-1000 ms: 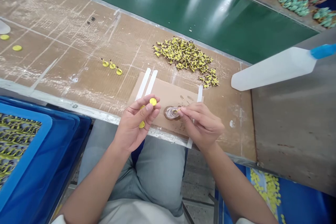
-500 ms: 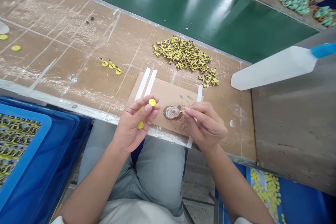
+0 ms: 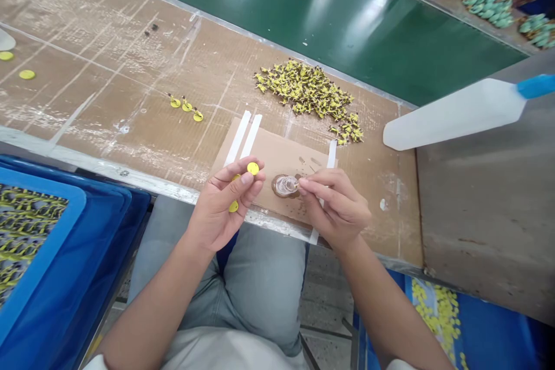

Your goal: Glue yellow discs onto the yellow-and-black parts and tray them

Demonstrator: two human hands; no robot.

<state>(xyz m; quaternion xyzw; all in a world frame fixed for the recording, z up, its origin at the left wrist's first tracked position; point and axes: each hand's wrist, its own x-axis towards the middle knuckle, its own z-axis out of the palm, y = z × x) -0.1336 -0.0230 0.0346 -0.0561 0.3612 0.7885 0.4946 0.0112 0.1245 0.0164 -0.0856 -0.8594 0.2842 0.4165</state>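
My left hand pinches a yellow disc between thumb and fingertips, with a couple more yellow discs tucked in the fingers. My right hand is closed in a pinch on a tiny figure, mostly hidden by the fingertips. Those fingertips are right at the edge of a small blob of clear glue on a brown cardboard sheet. Behind the sheet lies a pile of small yellow and dark figures. Left of it, three figures on yellow discs stand in a row.
A white bottle with a blue cap leans at the right beside a metal panel. Blue trays stand at lower left; a blue bin with yellow discs sits lower right. Another person's hands show at top right beyond the green belt.
My right hand has shifted slightly left, bringing its fingertips and the tiny figure to the glue. My left hand keeps its hold on the discs.
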